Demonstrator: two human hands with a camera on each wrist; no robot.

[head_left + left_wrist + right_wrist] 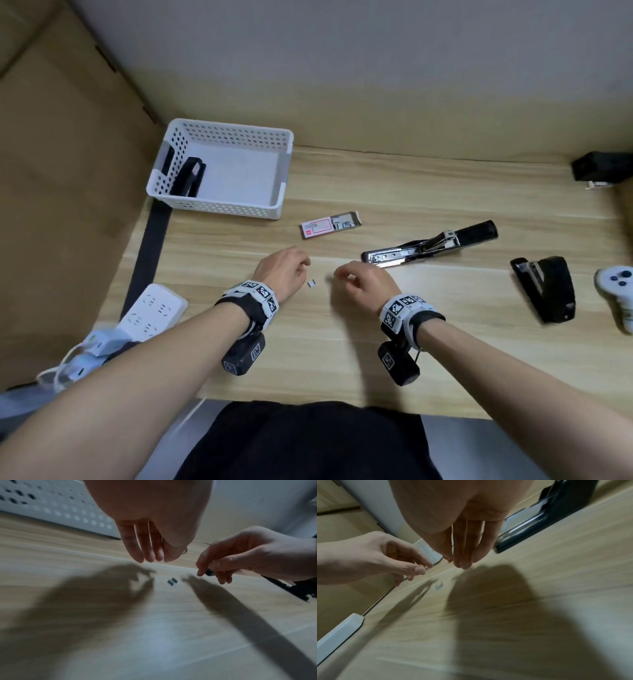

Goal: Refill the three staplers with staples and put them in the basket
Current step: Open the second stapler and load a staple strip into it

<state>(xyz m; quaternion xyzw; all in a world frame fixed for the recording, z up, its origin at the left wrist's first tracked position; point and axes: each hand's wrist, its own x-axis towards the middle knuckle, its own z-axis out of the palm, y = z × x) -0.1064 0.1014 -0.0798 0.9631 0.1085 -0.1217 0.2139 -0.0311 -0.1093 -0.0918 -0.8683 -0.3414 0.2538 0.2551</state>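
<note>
One black stapler (190,176) stands in the white perforated basket (226,126) at the back left. A second stapler (428,245) lies swung open on the wooden table, its metal channel pointing towards my right hand (337,275). A third black stapler (544,289) lies at the right. The staple box (330,224) sits open behind my hands. A short piece of staples (311,283) lies on the table between my hands, below my left hand (305,265). That hand hovers with loosely curled fingers and nothing seen in it. My right thumb meets its forefinger; blur hides whether anything is pinched.
A white power strip (154,310) with cables lies at the front left beside a black strap (154,240). A white game controller (616,291) sits at the right edge and a black device (603,166) at the back right. Cardboard walls stand left and behind.
</note>
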